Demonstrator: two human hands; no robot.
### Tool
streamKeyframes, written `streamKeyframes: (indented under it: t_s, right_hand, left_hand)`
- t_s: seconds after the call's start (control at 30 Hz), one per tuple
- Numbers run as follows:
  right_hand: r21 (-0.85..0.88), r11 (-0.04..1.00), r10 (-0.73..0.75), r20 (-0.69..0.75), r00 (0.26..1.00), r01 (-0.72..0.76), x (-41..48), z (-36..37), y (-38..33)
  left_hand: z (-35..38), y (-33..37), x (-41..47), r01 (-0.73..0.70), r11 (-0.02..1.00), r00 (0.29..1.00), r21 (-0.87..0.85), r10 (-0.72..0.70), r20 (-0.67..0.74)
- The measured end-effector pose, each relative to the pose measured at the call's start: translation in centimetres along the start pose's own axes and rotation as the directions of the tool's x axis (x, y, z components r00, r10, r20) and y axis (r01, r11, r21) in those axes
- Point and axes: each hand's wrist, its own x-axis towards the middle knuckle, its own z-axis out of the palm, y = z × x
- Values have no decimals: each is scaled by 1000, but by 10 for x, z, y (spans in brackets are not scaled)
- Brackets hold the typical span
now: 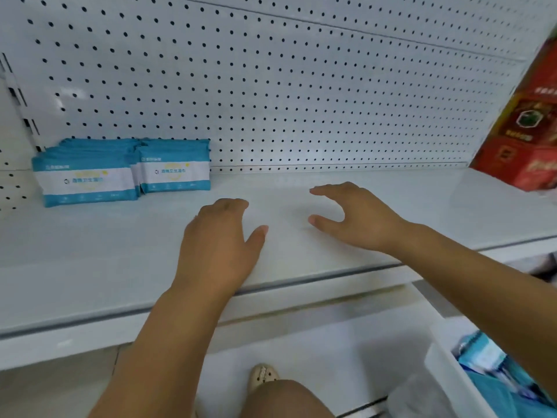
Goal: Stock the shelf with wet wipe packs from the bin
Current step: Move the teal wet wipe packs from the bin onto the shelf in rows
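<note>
Two rows of blue-and-white wet wipe packs [120, 173] stand upright at the back left of the white shelf [90, 267]. My left hand [220, 239] hovers over the shelf's middle, fingers loosely bent, holding nothing. My right hand [355, 218] is a little to its right, fingers and thumb spread apart with nothing between them. Both hands are well to the right of the packs. The white bin [449, 378] sits low at the bottom right, with more blue packs [488, 360] inside it, partly hidden by my right forearm.
A white pegboard wall [286, 86] backs the shelf. Red boxes [524, 131] stand at the shelf's right end. Bare shelf surface lies between the packs and the boxes. A lower shelf, my knee and a shoe [262, 377] show below.
</note>
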Motion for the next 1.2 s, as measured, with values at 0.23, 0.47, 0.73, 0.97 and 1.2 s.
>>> streamKeyframes:
  t_s: [0.23,0.47,0.73,0.97,1.2]
  right_hand:
    - [-36,994,104,-78,992,-107,-106,-41,65]
    - [57,926,378,-178,908,-374,-234,-63,124]
    - [57,741,671,-9,742,-669,-349,-30,186]
    - [0,664,720,270,640,-747,-389,18,219]
    - [-127,704,694,334,638,-699,-395,51,227]
  left_hand:
    - [43,86,-21,-272,957,956,-101,281,89]
    - [94,172,-52,-495,845,835,-201,526,158]
    - [183,213,-108,-494,754,708,-432,638,304]
    - [237,199,-133,-474,803,572,-362,593,566]
    - [267,191,-131,-552,781,501,-293,591,632]
